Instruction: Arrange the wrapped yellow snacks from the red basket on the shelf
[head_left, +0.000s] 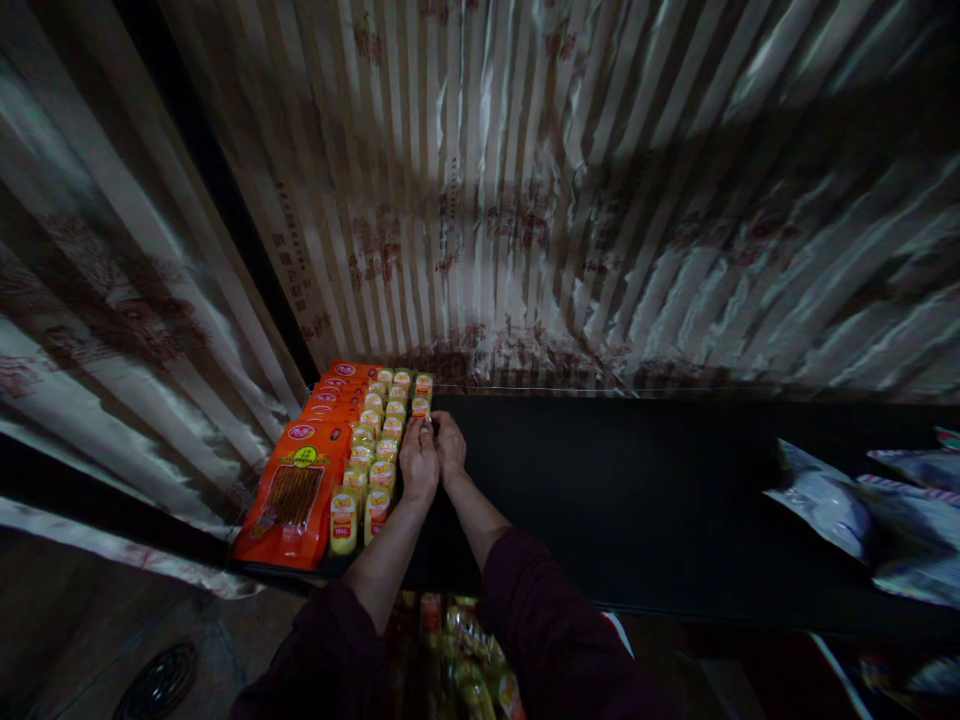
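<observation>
Short row of yellow packs (423, 385) was set on black shelf (600, 480), 12 o'clock from left hand (419, 466), 11 from right hand (451, 446); long axis aligned 12–6. Longer pack rows (385, 448) were placed at 9, left hand nearer. Grasp couldn't be told, either hand: palms hidden.

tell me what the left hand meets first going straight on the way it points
Probably the nearest visible yellow pack in the rightmost row, though the left hand may hide something closer.
</observation>
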